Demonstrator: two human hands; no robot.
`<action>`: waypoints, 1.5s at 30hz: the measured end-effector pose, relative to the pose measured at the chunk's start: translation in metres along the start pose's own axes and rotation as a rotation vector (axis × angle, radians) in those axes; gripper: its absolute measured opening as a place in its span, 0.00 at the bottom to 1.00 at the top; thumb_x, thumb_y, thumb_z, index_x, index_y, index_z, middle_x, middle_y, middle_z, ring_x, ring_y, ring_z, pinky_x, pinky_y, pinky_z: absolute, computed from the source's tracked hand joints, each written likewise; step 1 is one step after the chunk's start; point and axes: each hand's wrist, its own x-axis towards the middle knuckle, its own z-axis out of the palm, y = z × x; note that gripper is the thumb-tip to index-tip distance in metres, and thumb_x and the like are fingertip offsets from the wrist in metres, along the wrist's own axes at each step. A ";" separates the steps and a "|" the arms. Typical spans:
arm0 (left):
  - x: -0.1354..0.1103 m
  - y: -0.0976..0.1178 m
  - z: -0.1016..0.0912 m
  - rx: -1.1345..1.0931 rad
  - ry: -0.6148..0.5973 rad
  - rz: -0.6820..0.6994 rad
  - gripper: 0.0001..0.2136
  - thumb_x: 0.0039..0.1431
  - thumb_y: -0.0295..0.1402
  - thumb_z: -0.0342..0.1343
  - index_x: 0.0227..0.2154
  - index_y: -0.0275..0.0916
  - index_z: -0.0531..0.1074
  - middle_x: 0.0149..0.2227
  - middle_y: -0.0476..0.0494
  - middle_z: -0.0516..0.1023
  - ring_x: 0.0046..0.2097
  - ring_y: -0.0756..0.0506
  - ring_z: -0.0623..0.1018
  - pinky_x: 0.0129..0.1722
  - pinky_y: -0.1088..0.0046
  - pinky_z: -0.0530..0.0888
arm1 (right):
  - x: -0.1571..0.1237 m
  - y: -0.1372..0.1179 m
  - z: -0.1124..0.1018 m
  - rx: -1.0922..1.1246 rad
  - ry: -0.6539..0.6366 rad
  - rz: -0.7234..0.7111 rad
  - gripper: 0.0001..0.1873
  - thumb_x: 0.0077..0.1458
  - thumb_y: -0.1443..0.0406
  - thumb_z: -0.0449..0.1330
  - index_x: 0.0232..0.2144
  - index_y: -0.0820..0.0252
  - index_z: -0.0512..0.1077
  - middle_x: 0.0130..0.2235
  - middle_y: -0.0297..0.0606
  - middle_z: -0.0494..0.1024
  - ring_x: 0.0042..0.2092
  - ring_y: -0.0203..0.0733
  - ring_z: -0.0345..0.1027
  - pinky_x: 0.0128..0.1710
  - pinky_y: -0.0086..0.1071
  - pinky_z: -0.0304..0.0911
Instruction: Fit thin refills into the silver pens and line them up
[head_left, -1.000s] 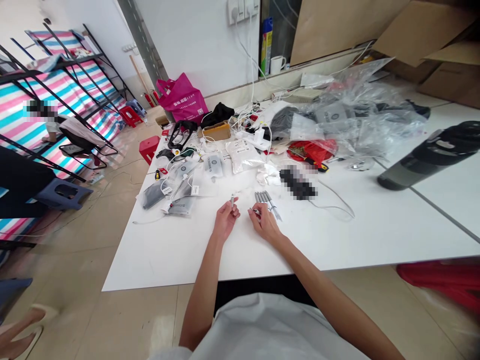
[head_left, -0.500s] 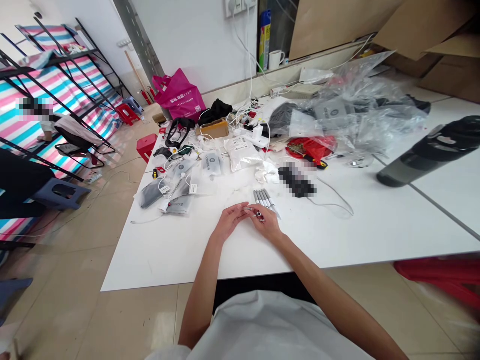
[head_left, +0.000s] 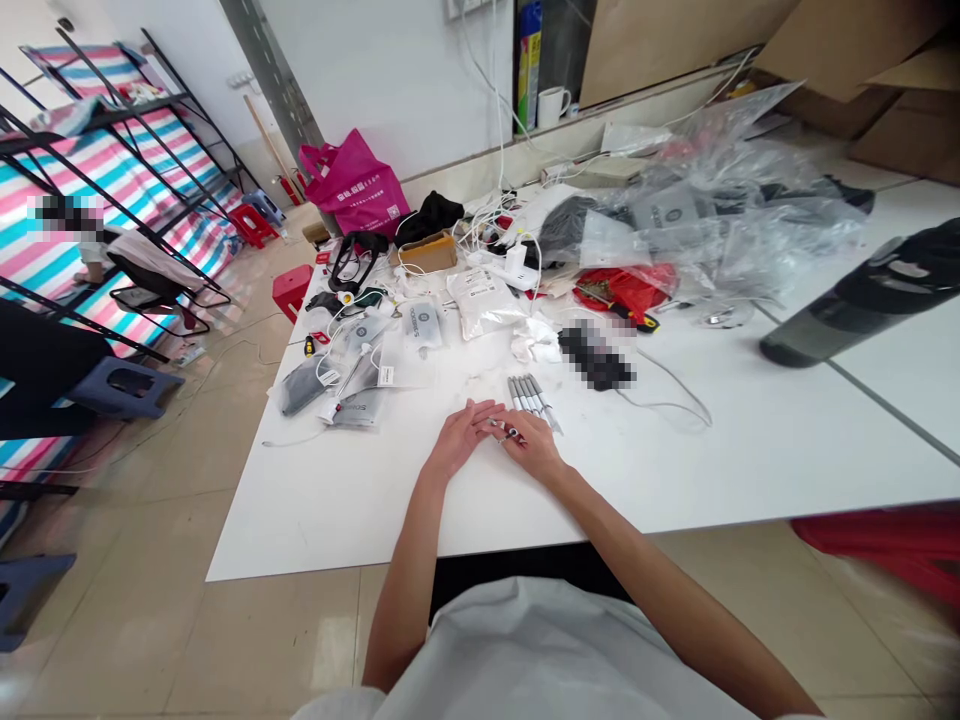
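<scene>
My left hand [head_left: 459,441] and my right hand [head_left: 534,452] meet over the white table [head_left: 360,500], fingertips touching a small grey pen-like piece [head_left: 508,432] between them. Both hands pinch at it. Just beyond the fingers lies a row of several grey pens [head_left: 531,394] side by side on the table.
Grey pouches and cables [head_left: 352,365] lie to the left, a white packet [head_left: 482,302] behind. Clear plastic bags [head_left: 720,215] pile at the back right. A dark bottle [head_left: 870,300] lies on its side at right. A pink bag [head_left: 358,190], stools and metal racks stand at left.
My left hand, which held a small piece apart from the right, has come right so both hands join over the pen piece. The camera shifted slightly.
</scene>
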 end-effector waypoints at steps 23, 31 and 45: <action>-0.007 0.004 -0.001 0.152 -0.081 0.009 0.18 0.63 0.46 0.65 0.42 0.34 0.85 0.48 0.32 0.85 0.53 0.36 0.82 0.60 0.53 0.73 | 0.004 -0.005 0.000 0.000 0.016 0.034 0.09 0.68 0.66 0.59 0.47 0.55 0.77 0.35 0.37 0.83 0.32 0.39 0.75 0.29 0.30 0.70; -0.004 0.006 -0.013 0.236 0.136 0.170 0.14 0.54 0.40 0.73 0.42 0.39 0.84 0.36 0.43 0.84 0.35 0.47 0.80 0.41 0.67 0.76 | 0.006 -0.001 0.001 -0.072 0.089 0.224 0.14 0.67 0.56 0.63 0.49 0.57 0.77 0.30 0.34 0.80 0.23 0.35 0.67 0.26 0.30 0.65; -0.008 0.003 -0.006 0.272 0.061 0.273 0.20 0.61 0.48 0.66 0.47 0.39 0.85 0.45 0.38 0.83 0.46 0.43 0.79 0.49 0.65 0.74 | 0.004 -0.001 0.001 -0.191 -0.028 0.000 0.11 0.66 0.69 0.58 0.47 0.57 0.79 0.30 0.35 0.80 0.28 0.38 0.71 0.31 0.31 0.63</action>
